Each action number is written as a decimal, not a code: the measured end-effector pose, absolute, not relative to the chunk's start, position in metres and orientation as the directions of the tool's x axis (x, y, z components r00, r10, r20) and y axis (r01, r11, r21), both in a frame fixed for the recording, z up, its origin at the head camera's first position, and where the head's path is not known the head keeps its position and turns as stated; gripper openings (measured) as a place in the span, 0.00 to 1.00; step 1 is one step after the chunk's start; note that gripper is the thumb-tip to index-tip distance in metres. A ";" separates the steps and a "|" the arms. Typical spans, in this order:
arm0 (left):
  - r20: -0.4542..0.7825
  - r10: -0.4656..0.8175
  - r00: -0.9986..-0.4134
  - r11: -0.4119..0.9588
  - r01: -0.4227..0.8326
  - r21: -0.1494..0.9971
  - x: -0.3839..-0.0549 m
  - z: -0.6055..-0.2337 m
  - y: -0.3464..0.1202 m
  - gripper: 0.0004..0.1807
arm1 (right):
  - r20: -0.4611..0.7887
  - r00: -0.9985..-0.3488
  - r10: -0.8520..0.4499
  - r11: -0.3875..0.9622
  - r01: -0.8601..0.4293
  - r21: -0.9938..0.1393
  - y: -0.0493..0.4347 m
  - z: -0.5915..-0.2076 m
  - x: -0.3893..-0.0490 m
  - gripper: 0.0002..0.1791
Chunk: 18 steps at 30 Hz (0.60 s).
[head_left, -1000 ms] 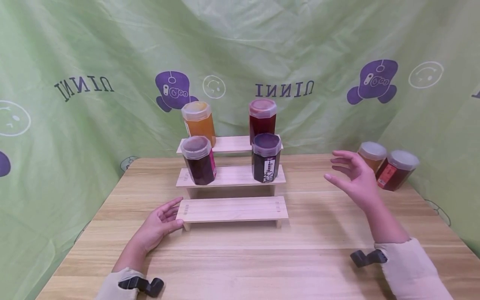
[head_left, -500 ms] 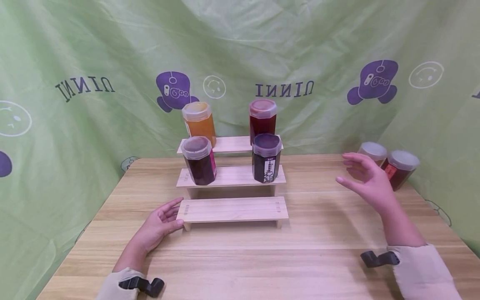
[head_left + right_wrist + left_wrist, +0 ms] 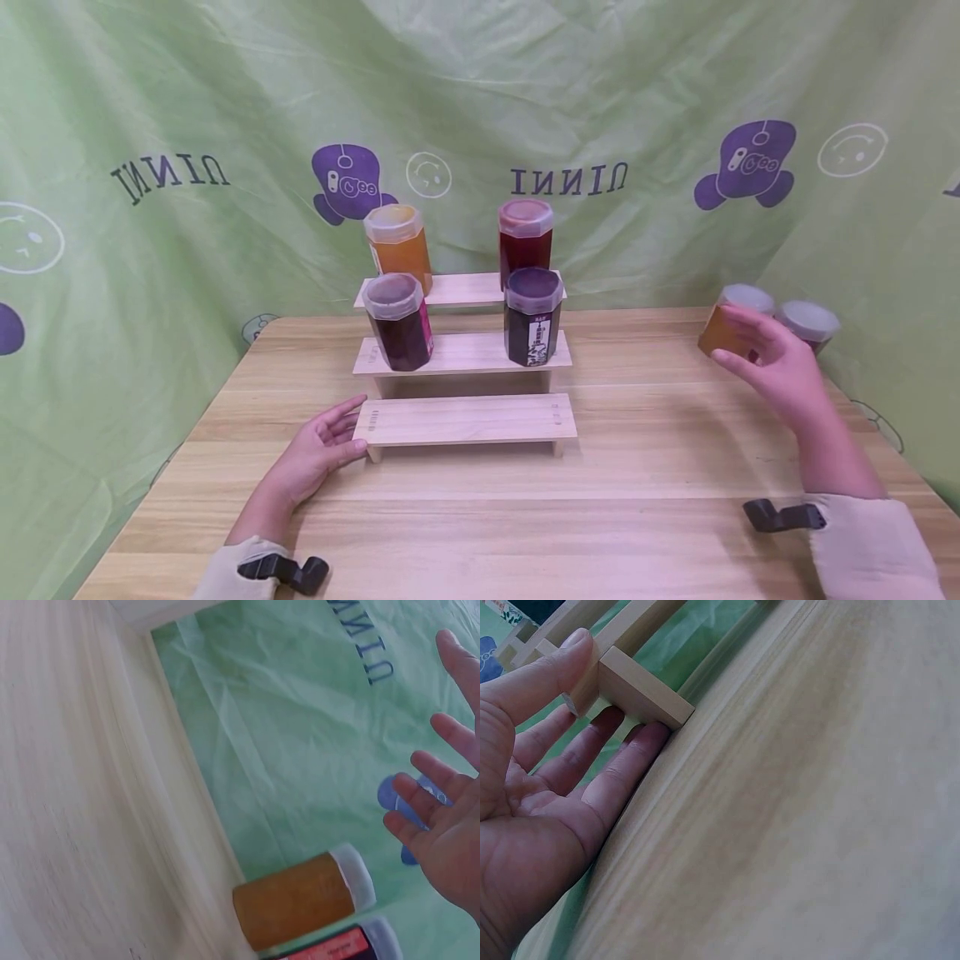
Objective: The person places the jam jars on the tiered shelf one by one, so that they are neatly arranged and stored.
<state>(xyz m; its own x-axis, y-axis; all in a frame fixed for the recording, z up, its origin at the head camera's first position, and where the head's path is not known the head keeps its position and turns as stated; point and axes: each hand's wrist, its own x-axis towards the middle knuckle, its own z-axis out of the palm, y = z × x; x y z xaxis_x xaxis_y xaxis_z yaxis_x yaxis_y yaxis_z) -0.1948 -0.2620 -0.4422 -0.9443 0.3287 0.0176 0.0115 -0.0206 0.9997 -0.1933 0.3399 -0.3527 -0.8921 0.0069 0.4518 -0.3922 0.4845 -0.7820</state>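
A green printed curtain (image 3: 465, 92) is hung behind a wood-grain table (image 3: 510, 542), on which three stepped wooden shelves are set, an orange jar (image 3: 401, 257) and a red jar (image 3: 523, 252) being borne by the top one, a pink-labelled dark jar (image 3: 401, 343) and a white-labelled dark jar (image 3: 517, 337) by the middle one. The left end of the lowest shelf (image 3: 465, 419) is held between the thumb and loosely bent fingers of the left hand (image 3: 309, 454). The right hand (image 3: 787, 375) is held well opened, fingers spread and nothing grasped, near an amber jar (image 3: 716, 335) beside which a red-labelled jar (image 3: 334, 946) is placed, at the table's far right.
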 end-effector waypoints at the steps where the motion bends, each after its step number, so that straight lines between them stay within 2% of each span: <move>1: 0.018 0.329 -0.944 -0.022 0.012 1.000 -0.195 -0.442 -0.262 0.44 | 0.445 -0.895 0.011 0.492 -0.383 -0.782 0.342 -0.352 -0.193 0.34; 10: 0.015 0.324 -0.946 -0.028 0.007 1.000 -0.195 -0.442 -0.262 0.44 | 0.342 -0.935 0.092 0.595 -0.224 -0.772 0.363 -0.351 -0.188 0.39; 18: 0.010 0.322 -0.947 -0.010 0.007 1.000 -0.194 -0.441 -0.262 0.44 | 0.324 -0.932 0.162 0.584 -0.174 -0.793 0.379 -0.351 -0.189 0.43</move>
